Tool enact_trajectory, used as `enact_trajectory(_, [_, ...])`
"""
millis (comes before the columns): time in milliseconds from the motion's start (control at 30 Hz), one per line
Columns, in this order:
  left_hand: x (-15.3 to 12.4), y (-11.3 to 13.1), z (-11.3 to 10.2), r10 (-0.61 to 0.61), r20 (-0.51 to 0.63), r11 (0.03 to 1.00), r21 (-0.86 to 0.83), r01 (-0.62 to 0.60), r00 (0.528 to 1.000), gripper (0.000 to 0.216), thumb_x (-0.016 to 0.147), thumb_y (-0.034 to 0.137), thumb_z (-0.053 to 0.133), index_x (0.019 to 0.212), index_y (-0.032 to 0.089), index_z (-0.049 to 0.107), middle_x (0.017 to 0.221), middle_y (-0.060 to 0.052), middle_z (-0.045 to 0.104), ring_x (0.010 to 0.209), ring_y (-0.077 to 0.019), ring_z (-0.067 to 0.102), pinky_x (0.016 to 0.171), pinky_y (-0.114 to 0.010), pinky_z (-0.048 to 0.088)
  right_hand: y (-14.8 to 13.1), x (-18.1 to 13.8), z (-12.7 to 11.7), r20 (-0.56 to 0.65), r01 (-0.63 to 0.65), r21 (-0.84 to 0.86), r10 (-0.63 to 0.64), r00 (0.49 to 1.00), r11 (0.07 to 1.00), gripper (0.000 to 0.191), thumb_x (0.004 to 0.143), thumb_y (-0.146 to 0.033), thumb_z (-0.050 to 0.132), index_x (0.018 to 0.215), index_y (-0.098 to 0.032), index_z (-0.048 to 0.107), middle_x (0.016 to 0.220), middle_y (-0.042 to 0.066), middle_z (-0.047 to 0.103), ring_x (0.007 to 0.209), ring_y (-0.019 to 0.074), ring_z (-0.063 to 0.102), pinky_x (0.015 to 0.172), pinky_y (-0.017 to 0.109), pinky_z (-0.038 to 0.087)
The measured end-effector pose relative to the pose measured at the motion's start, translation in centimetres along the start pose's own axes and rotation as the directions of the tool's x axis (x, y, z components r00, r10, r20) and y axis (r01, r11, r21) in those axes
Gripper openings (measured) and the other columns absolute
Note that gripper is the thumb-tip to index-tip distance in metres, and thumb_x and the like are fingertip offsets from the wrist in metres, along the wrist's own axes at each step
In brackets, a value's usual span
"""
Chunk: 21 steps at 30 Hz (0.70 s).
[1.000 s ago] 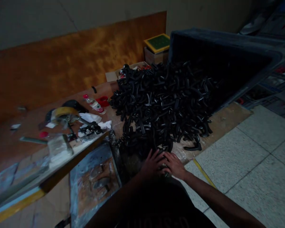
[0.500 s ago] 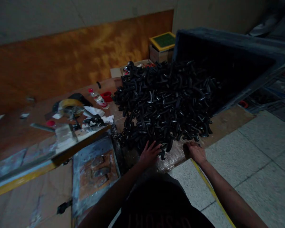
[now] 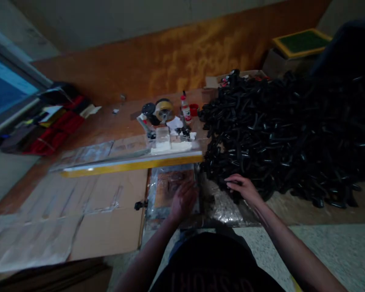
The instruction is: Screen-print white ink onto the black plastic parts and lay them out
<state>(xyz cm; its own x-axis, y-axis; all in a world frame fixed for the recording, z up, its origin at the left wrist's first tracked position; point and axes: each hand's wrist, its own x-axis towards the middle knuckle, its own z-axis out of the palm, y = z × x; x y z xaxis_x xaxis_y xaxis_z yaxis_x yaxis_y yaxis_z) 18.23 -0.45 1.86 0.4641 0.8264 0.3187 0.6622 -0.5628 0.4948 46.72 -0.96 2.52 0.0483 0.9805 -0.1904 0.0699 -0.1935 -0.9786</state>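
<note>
A big heap of black curved plastic parts [image 3: 280,129] covers the right half of the wooden table. My right hand [image 3: 242,187] rests at the heap's near left edge, fingers bent over one of the black parts. My left hand [image 3: 182,200] hovers over a plastic-wrapped metal plate [image 3: 170,188] just left of the heap; it is blurred, so its fingers are unclear.
A yellow-edged bar [image 3: 130,164] crosses the table. Behind it stand a tape roll [image 3: 164,109], a small bottle [image 3: 185,109] and a red cup [image 3: 194,109]. Flattened cardboard [image 3: 88,211] lies at the left. A green tray [image 3: 301,40] sits at the back right.
The camera has swung left. My left hand moved left off the heap onto the wrapped plate. My right hand moved back to the heap's near edge.
</note>
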Motion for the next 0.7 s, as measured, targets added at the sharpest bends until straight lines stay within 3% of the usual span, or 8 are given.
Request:
enact_trajectory(67, [-2.8,-3.4,-3.2,-0.129,-0.077,0.992,-0.019,0.128,0.989,0.024,0.093,0.029,0.051,0.102,0.022,0.071,0.126,-0.009,0.066,0.125,-0.0227,0.056,0.106,-0.044,0.047,-0.6,1.1,5.8,0.099,-0.042,0.070,0.035,0.994,0.997,0.037,0.062,-0.041,0.076,0.092,-0.019,0.071,0.094,0.004,0.066,0.074,0.0166,0.061,0.065,0.030,0.049])
enact_trajectory(167, [-7.2,-8.4,-7.3,-0.339,-0.148,0.941,-0.078,0.331,0.929,0.024,0.092,0.034,0.051,0.101,0.024,0.071,0.124,-0.007,0.067,0.118,-0.0219,0.060,0.102,-0.041,0.049,-1.2,2.5,13.3,0.163,-0.067,0.075,0.054,0.985,0.995,0.040,0.063,-0.041,0.076,0.095,-0.019,0.067,0.086,0.000,0.067,0.063,0.0138,0.059,0.062,0.029,0.048])
enact_trajectory(233, [-9.6,-11.4,-9.4,-0.457,-0.147,0.888,-0.134,0.440,0.877,0.026,0.092,0.037,0.051,0.104,0.025,0.070,0.123,-0.006,0.068,0.113,-0.0214,0.063,0.098,-0.039,0.052,-1.2,3.4,17.2,0.173,0.014,-0.043,-0.006,0.985,0.999,0.035,0.071,-0.043,0.071,0.096,-0.019,0.066,0.086,0.001,0.068,0.066,0.0150,0.061,0.065,0.029,0.049])
enact_trajectory(300, [-11.4,-13.9,-11.1,-0.535,-0.128,0.841,-0.179,0.511,0.835,0.028,0.091,0.039,0.051,0.106,0.025,0.069,0.119,-0.006,0.069,0.109,-0.0215,0.065,0.095,-0.038,0.053,-1.1,4.0,20.0,0.186,0.157,-0.273,-0.108,0.977,0.949,0.026,0.081,-0.040,0.063,0.096,-0.019,0.065,0.091,0.003,0.069,0.079,0.0176,0.063,0.075,0.031,0.049])
enact_trajectory(400, [-12.4,-16.4,-12.8,-0.574,-0.113,0.812,-0.206,0.546,0.811,0.029,0.091,0.041,0.051,0.106,0.024,0.070,0.111,-0.005,0.072,0.104,-0.0218,0.066,0.092,-0.036,0.053,-1.1,4.3,22.3,0.226,0.289,-0.657,-0.184,0.957,0.696,0.021,0.091,-0.035,0.054,0.101,-0.020,0.065,0.105,0.007,0.069,0.100,0.0210,0.061,0.091,0.034,0.044])
enact_trajectory(500, [-11.7,-17.5,-13.9,-0.554,-0.126,0.824,-0.225,0.520,0.823,0.030,0.091,0.042,0.051,0.106,0.025,0.071,0.110,-0.005,0.072,0.102,-0.0215,0.067,0.091,-0.035,0.052,-1.7,3.9,22.9,0.230,0.275,-0.857,-0.152,0.961,0.437,0.026,0.094,-0.035,0.050,0.108,-0.020,0.065,0.115,0.011,0.066,0.110,0.0245,0.056,0.098,0.036,0.040])
enact_trajectory(600, [-9.1,-17.1,-15.0,-0.559,-0.189,0.813,-0.314,0.490,0.808,0.031,0.089,0.043,0.054,0.105,0.023,0.071,0.105,-0.005,0.073,0.098,-0.0200,0.067,0.087,-0.033,0.053,-2.7,3.6,22.8,0.251,0.301,-0.891,-0.183,0.951,0.341,0.033,0.095,-0.036,0.049,0.118,-0.019,0.064,0.123,0.012,0.063,0.116,0.0262,0.053,0.100,0.038,0.039])
enact_trajectory(700, [-4.3,-15.5,-16.6,-0.578,-0.292,0.772,-0.498,0.395,0.762,0.038,0.088,0.047,0.055,0.112,0.019,0.067,0.093,-0.004,0.073,0.085,-0.0162,0.068,0.079,-0.030,0.054,-3.0,3.9,23.4,0.433,0.497,-0.806,-0.252,0.865,0.321,0.045,0.098,-0.038,0.043,0.139,-0.023,0.051,0.144,0.008,0.050,0.132,0.0237,0.043,0.110,0.039,0.033])
